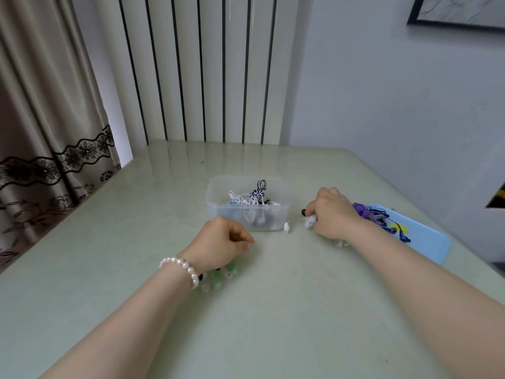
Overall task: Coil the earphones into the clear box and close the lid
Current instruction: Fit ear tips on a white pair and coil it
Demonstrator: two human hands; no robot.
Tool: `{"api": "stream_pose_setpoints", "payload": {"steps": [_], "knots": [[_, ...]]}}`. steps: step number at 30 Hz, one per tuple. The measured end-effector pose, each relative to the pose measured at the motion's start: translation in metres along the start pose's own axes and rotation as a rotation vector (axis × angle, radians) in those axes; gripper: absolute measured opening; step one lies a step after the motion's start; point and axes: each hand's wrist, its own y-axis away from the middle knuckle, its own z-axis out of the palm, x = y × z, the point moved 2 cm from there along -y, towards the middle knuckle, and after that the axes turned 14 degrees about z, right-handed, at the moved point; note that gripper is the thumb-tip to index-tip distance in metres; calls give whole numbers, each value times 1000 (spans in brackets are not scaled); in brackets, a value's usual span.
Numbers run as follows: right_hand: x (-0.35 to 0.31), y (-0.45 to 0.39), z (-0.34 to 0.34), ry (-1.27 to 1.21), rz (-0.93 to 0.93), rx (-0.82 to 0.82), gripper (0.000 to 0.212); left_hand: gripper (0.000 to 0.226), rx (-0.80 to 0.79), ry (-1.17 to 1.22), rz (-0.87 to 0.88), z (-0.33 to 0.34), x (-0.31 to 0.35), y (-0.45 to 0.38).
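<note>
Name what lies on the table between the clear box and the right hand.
In the head view, a small white earbud lies on the table between the clear box and the right hand, apart from the box.

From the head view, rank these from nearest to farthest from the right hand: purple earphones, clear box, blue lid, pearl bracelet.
From the right hand:
1. purple earphones, just behind the wrist, on its right
2. blue lid, further right, under those earphones
3. clear box, to its left, centre table
4. pearl bracelet, on the left wrist, farthest
</note>
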Motion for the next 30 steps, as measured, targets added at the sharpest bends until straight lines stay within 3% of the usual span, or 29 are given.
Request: {"api": "stream_pose_setpoints", "payload": {"steps": [5, 9, 13, 20, 26, 30], "knots": [[-2, 1, -13, -13, -3, 167, 14, 18, 55, 46, -10, -8, -4, 1], [8, -2, -47, -408, 115, 174, 16, 18, 107, 133, -25, -12, -1, 1], [8, 10, -78, -930, 104, 29, 8, 17, 161, 218, -38, -11, 4, 2], [-32, 42, -80, -1099, -147, -383, 9, 10, 302, 502, -71, -11, 23, 5], [-57, 48, -44, -1351, -171, -704, 12, 22, 133, 974, -187, -7, 33, 8], [-57, 46, -27, -1540, -146, -796, 19, 15, 153, 936, -120, -9, 32, 8]]}}
